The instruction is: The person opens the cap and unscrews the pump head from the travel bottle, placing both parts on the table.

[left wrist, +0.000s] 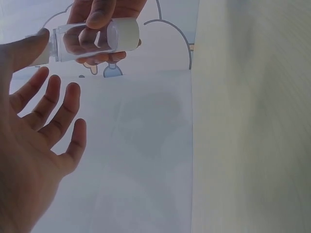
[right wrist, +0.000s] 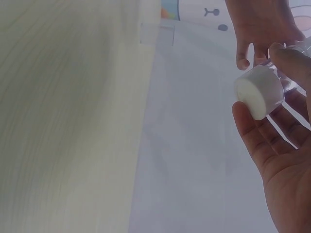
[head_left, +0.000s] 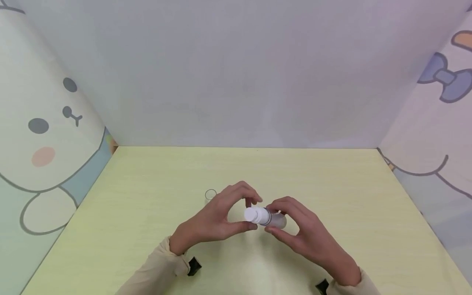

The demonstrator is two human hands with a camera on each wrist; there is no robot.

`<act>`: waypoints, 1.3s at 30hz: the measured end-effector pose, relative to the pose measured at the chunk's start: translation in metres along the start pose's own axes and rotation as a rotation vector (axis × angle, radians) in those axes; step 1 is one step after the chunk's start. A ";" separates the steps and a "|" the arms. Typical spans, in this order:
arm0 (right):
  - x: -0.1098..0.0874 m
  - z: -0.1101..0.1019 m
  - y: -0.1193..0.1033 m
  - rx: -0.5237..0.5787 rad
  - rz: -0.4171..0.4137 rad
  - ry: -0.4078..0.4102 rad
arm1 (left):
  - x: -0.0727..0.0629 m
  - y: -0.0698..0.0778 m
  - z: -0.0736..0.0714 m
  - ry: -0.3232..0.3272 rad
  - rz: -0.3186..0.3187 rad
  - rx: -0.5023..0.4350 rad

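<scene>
Between the two hands is a small clear pump bottle [head_left: 276, 221], tilted on its side, with a white base [left wrist: 127, 35] and a white pump head [head_left: 251, 214]. My right hand [head_left: 307, 231] grips the bottle's body, thumb on the near side and fingers on the far side. At the other end, my left hand [head_left: 221, 213] pinches the pump head with thumb and fingertips. In the left wrist view its other fingers [left wrist: 65, 109] spread loosely below. The right wrist view shows the white base [right wrist: 260, 92] between the right thumb and fingers.
A clear cap [head_left: 210, 195] stands on the pale wooden table [head_left: 166, 176], just behind the left hand; the right wrist view also shows this clear cap [right wrist: 158, 34]. A grey wall [head_left: 243, 82] rises at the back, with cartoon-printed panels [head_left: 48, 135] at the sides.
</scene>
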State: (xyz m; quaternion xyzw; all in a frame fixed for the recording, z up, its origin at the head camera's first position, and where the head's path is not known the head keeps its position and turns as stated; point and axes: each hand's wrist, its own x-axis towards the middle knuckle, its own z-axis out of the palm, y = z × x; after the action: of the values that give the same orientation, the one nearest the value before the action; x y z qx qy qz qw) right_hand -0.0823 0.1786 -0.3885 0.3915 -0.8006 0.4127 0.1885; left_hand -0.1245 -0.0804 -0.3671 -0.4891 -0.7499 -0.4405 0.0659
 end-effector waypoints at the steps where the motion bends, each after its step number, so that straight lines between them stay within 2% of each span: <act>1: 0.000 0.000 0.000 -0.002 -0.001 0.000 | 0.000 0.000 0.000 -0.005 0.005 -0.009; 5: 0.001 0.001 0.001 0.001 -0.009 0.001 | -0.001 0.001 -0.001 -0.021 0.028 -0.066; 12: 0.001 0.002 0.000 0.018 -0.017 0.008 | -0.001 0.002 -0.001 0.007 0.095 -0.099; 17: 0.001 0.003 0.000 0.024 -0.022 0.008 | -0.001 0.001 -0.001 0.012 0.081 -0.086; 23: 0.000 0.001 0.000 0.011 -0.012 -0.002 | -0.001 0.001 0.000 0.011 0.003 -0.006; 26: 0.000 0.000 0.000 0.009 -0.012 -0.003 | -0.001 0.002 0.001 0.004 -0.026 0.001; 29: 0.001 0.000 0.001 0.013 -0.020 0.008 | 0.001 0.002 0.001 -0.008 -0.009 -0.029; 33: 0.001 0.001 0.002 0.021 -0.025 0.019 | 0.002 0.003 0.001 -0.023 0.062 -0.080; 35: 0.000 0.001 0.003 0.026 -0.021 0.015 | 0.002 0.002 0.002 -0.022 0.079 -0.099; 39: -0.001 0.003 0.003 0.041 -0.020 0.010 | 0.001 0.002 0.003 -0.012 0.064 -0.110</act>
State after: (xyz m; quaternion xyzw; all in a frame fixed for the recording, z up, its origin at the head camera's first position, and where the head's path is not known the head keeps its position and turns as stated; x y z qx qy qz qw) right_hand -0.0840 0.1778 -0.3918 0.4013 -0.7870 0.4290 0.1886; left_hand -0.1223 -0.0769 -0.3674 -0.5184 -0.7089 -0.4757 0.0486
